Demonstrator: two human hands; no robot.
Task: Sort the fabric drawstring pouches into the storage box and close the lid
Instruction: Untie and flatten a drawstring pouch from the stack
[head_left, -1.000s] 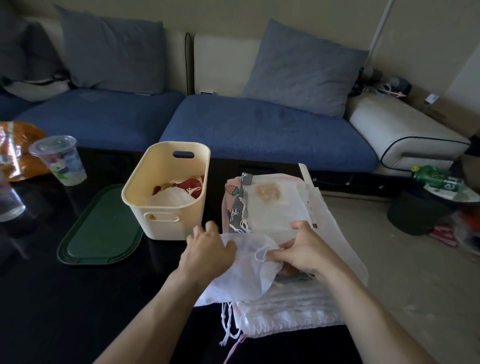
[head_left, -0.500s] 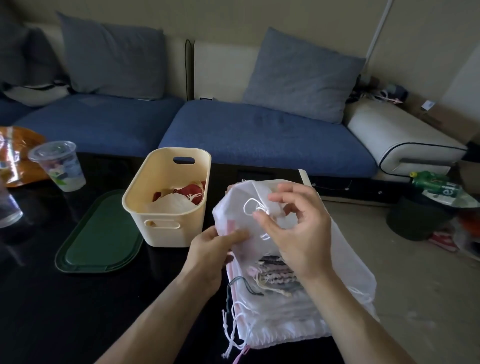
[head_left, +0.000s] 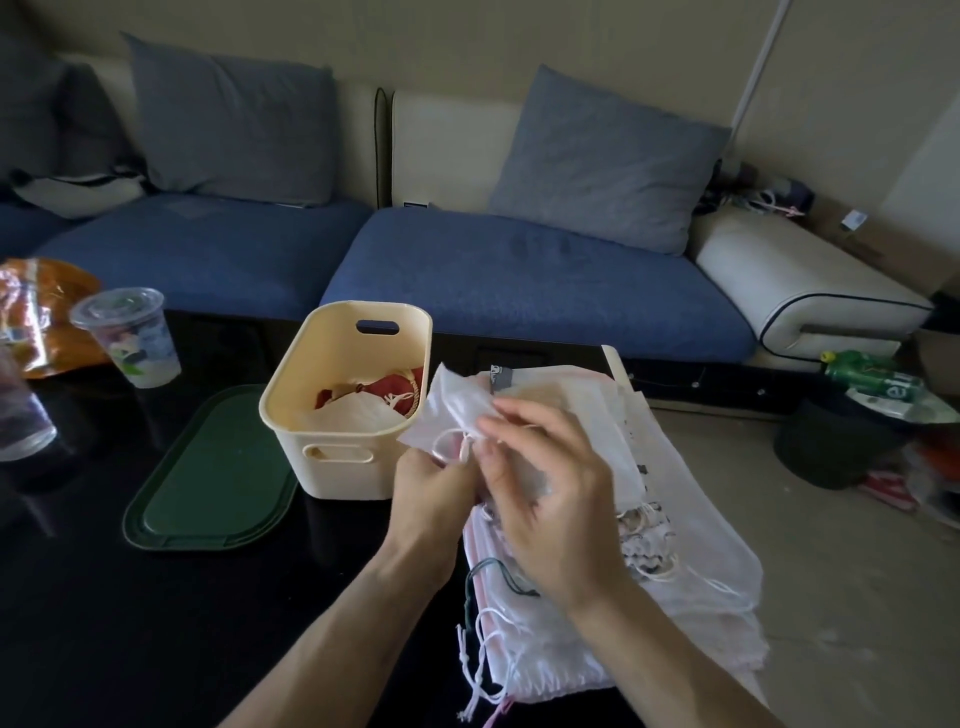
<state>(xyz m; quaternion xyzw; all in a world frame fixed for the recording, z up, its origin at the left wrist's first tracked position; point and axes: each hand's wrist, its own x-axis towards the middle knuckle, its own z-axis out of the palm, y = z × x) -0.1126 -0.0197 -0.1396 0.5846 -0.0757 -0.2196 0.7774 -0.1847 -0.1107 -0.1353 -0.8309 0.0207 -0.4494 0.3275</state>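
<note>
i find little legible text. the green bottle (head_left: 868, 375) lying at far right shows large white letters on its label — only "el" reads. print on the plastic cup (head_left: 129, 338) and on the pouches' grey tag (head_left: 501, 375) is too blurred to read.

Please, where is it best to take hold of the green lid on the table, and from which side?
Grip the green lid at its near right rim, coming from the right hand's side. It lies flat beside the cream storage box, so only the raised edge offers a hold, probably by fingertips hooked under it.
</note>
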